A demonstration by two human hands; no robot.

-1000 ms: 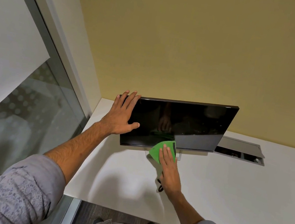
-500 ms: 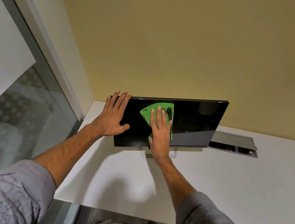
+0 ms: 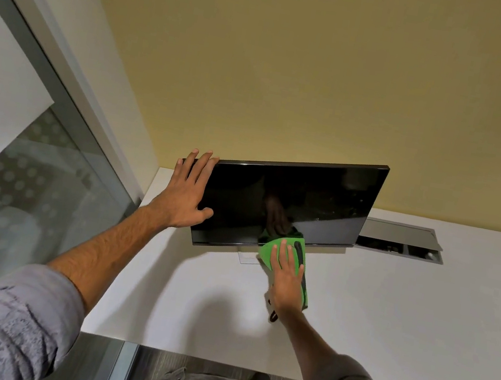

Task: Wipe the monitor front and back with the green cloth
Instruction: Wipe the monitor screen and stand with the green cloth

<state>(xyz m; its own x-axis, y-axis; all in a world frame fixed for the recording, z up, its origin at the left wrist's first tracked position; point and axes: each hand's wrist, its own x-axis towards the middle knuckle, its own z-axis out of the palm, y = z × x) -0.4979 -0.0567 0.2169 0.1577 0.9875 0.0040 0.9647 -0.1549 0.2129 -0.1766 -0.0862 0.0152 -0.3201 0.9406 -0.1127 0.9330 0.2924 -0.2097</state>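
Green cloth (image 3: 268, 250) beneath right hand (image 3: 287, 280), below monitor (image 3: 290, 203)

No readable text, label, brand or number anywhere in view.

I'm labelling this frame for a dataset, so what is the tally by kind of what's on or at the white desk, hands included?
Flat black monitor: 1
Green cloth: 1
Grey metal desk hatch: 1
Bare hands: 2, left hand and right hand
Total: 5, leaving out an unclear dark bit by the right wrist.
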